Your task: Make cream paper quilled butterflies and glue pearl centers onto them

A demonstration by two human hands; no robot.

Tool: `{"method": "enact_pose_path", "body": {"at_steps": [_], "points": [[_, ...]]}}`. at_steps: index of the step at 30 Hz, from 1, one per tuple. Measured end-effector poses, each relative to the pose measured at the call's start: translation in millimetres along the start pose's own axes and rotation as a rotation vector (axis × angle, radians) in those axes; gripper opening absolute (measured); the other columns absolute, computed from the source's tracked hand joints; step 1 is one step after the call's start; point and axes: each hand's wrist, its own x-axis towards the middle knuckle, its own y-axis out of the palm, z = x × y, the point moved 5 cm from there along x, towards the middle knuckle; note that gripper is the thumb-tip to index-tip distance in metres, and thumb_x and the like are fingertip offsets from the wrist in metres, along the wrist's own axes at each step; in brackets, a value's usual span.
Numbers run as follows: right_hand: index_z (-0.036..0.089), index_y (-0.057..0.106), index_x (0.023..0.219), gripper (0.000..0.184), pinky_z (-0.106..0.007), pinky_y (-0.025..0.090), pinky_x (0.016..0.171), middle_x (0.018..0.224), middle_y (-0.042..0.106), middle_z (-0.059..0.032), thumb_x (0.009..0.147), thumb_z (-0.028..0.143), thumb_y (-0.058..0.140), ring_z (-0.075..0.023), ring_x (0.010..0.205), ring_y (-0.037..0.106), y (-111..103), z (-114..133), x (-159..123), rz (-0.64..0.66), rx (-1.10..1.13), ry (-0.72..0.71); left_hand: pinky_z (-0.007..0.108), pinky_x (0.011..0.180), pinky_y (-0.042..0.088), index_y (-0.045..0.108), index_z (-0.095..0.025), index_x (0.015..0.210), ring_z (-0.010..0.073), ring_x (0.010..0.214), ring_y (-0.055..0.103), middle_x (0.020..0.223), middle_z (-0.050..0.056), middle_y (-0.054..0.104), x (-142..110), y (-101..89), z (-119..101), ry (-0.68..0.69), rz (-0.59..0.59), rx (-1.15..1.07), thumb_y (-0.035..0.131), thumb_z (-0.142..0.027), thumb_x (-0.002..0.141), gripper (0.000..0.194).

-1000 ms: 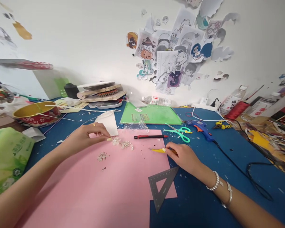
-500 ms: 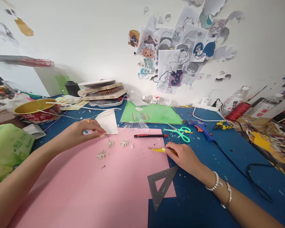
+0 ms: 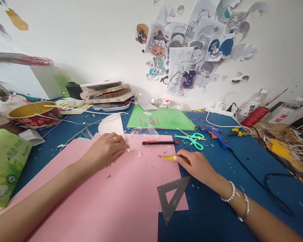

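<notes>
My left hand (image 3: 108,148) lies low over the pink sheet (image 3: 131,191), its fingers bent and drawn together at the left end of a small pale beaded ornament (image 3: 133,149). Whatever is between those fingertips is hidden. Another ornament (image 3: 109,165) is mostly covered under this hand. My right hand (image 3: 195,164) rests at the sheet's right edge, closed on a slim yellow tool (image 3: 169,158) with a thin tip pointing left. A black and red pen (image 3: 160,143) lies beyond it, and a grey set square (image 3: 173,200) sits in front.
Green-handled scissors (image 3: 192,137), a blue glue gun (image 3: 217,136) with a black cord and yellow-handled pliers (image 3: 238,131) lie on the right. A green folder (image 3: 166,117) is at the back. White paper (image 3: 112,124) and a red-and-gold bowl (image 3: 35,116) stand left.
My left hand has moved right and toward me, from the white paper onto the ornaments, covering those on the left. My right hand keeps its hold on the yellow tool.
</notes>
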Motion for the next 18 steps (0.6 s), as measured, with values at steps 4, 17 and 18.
{"method": "enact_pose_path", "body": {"at_steps": [4, 17, 18], "points": [[0.02, 0.058, 0.086, 0.024, -0.022, 0.025, 0.05, 0.06, 0.057, 0.002, 0.09, 0.034, 0.039, -0.0121, 0.051, 0.049, 0.2, -0.1, -0.6, 0.004, 0.006, 0.003, 0.033, 0.069, 0.039, 0.068, -0.021, 0.08, 0.0206, 0.074, 0.057, 0.081, 0.005, 0.068, -1.0, -12.2, 3.2, -0.017, -0.043, 0.023, 0.043, -0.026, 0.087, 0.027], [0.021, 0.057, 0.086, 0.021, -0.022, 0.026, 0.05, 0.062, 0.059, 0.0023, 0.09, 0.033, 0.04, -0.0118, 0.052, 0.05, -0.1, -0.4, 0.0, 0.014, 0.03, 0.009, 0.027, 0.07, 0.046, 0.072, -0.027, 0.077, 0.0185, 0.074, 0.061, 0.081, 0.002, 0.07, -19.6, -45.6, 52.6, -0.178, 0.133, -0.108, 0.053, -0.038, 0.078, 0.023], [0.021, 0.057, 0.086, 0.021, -0.022, 0.026, 0.05, 0.062, 0.059, 0.0024, 0.09, 0.033, 0.04, -0.0117, 0.052, 0.05, -0.2, -0.3, 0.1, 0.014, 0.03, 0.01, 0.027, 0.071, 0.046, 0.072, -0.028, 0.079, 0.0185, 0.075, 0.062, 0.083, 0.001, 0.07, -19.9, -41.0, 52.5, -0.191, 0.187, -0.127, 0.053, -0.037, 0.078, 0.021]]}}
